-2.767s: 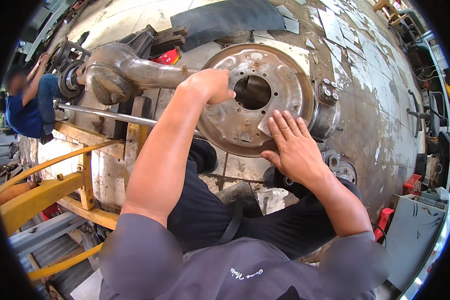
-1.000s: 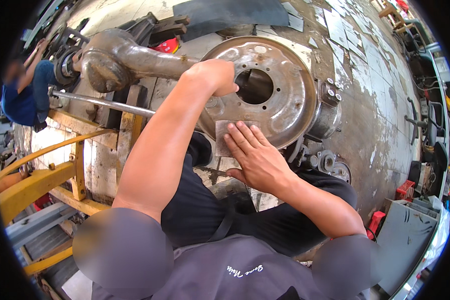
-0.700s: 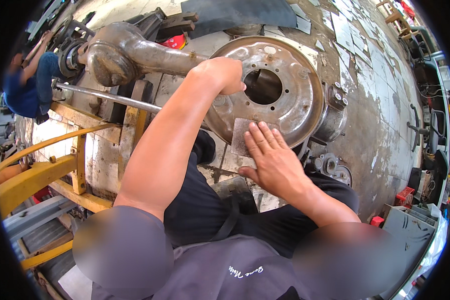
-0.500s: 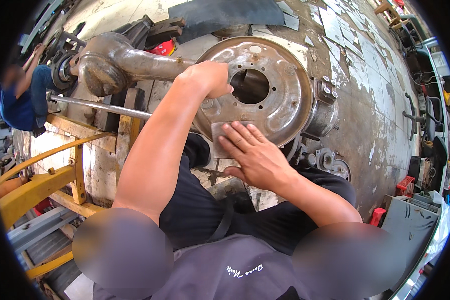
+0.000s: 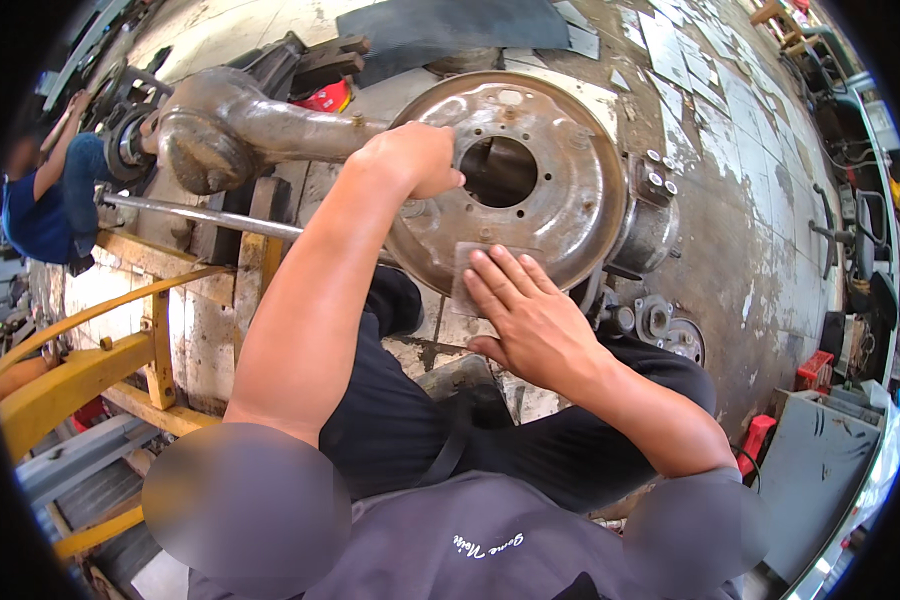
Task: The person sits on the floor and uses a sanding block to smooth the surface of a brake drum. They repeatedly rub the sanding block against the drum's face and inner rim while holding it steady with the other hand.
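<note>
A round brown metal brake backing plate (image 5: 570,200), with a large hole in its middle and small bolt holes around that, stands in front of me. My left hand (image 5: 407,160) is closed at the rim of the centre hole, its fingertips partly hidden. Under my right hand (image 5: 530,310) a thin grey-brown sheet (image 5: 467,282), which looks like sandpaper, lies against the plate's lower edge. The fingers of that hand are stretched flat over the sheet, thumb apart. A rusty axle housing (image 5: 300,130) runs left from behind the plate.
Yellow metal stands (image 5: 90,370) fill the left side, with a steel bar (image 5: 200,213) above them. A person in blue (image 5: 38,215) is at the far left. Metal parts (image 5: 660,322) lie right of the plate. A grey metal cabinet (image 5: 810,480) is at the lower right.
My right hand and the sheet have slid a little to the right along the plate's lower edge. My left hand stays where it was.
</note>
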`<state>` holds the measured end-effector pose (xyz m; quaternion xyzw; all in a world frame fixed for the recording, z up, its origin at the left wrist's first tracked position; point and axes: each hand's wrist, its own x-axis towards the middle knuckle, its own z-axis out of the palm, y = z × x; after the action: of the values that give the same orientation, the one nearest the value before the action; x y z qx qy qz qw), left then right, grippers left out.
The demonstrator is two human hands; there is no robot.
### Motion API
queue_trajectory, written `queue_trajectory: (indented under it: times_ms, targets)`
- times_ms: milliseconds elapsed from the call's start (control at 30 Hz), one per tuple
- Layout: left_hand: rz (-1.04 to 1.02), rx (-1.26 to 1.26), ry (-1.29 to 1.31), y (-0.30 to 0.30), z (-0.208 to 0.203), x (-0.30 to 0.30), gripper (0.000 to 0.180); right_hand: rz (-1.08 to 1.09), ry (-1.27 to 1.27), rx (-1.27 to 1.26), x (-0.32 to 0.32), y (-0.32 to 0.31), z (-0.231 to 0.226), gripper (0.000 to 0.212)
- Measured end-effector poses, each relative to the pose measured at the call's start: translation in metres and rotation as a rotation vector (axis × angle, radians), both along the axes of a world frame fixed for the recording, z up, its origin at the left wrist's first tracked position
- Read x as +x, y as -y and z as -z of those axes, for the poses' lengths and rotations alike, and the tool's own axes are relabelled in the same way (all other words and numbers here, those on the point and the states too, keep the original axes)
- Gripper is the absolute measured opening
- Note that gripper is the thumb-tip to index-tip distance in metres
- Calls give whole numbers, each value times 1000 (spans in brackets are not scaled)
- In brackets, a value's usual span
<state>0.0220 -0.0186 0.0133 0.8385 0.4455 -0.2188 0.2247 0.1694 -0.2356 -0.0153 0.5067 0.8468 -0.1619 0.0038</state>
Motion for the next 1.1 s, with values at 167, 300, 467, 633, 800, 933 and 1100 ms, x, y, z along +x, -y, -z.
queue_trajectory:
  times_ms: [167, 300, 467, 633, 800, 933, 1100]
  targets:
    - [-7, -15, -31, -1, 0, 13, 65, -29, -15, 66, -11, 2, 4, 78]
    - [17, -26, -17, -4, 2, 15, 62, -103, -86, 65, -20, -12, 14, 77]
    - [13, -40, 88, -5, -6, 3, 57, -47, -17, 33, -3, -2, 2, 79]
    - [-19, -50, 107, -5, -5, 5, 56, -51, 18, 90, -30, -6, 5, 77]
    - [-3, -32, 160, -2, -15, -1, 52, -2, 4, 149, -48, -13, 18, 69]
    - [-42, -53, 140, -1, -20, -10, 50, 15, 91, 94, -31, 2, 7, 73]
    - [-28, -62, 169, 1, -27, -5, 51, 52, 130, 148, -44, 0, 13, 73]
